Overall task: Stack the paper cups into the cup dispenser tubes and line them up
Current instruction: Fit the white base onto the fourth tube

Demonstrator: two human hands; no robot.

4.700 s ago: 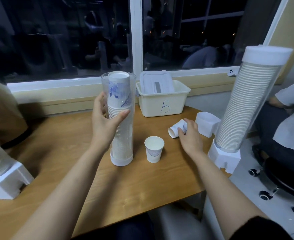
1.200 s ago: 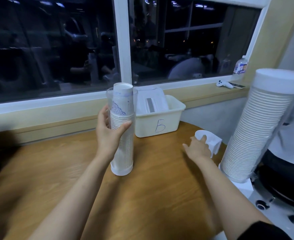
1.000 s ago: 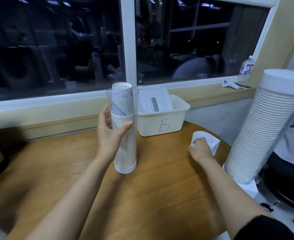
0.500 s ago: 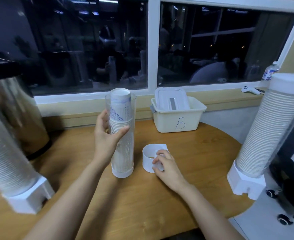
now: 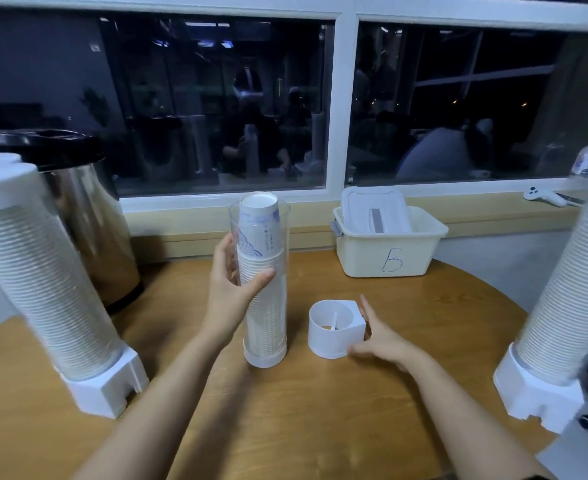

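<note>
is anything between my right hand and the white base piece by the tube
Nothing visible. The open right hand lies right beside the white base, on its right; whether they touch is unclear.

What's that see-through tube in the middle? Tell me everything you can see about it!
The clear tube looks like plastic and stands upright on the wooden table, on a white ring at its bottom. It is nearly full of stacked white paper cups, upside down. The top cup, with blue drawings, pokes out over the open rim. The left hand grips it around the middle, thumb in front.
</note>
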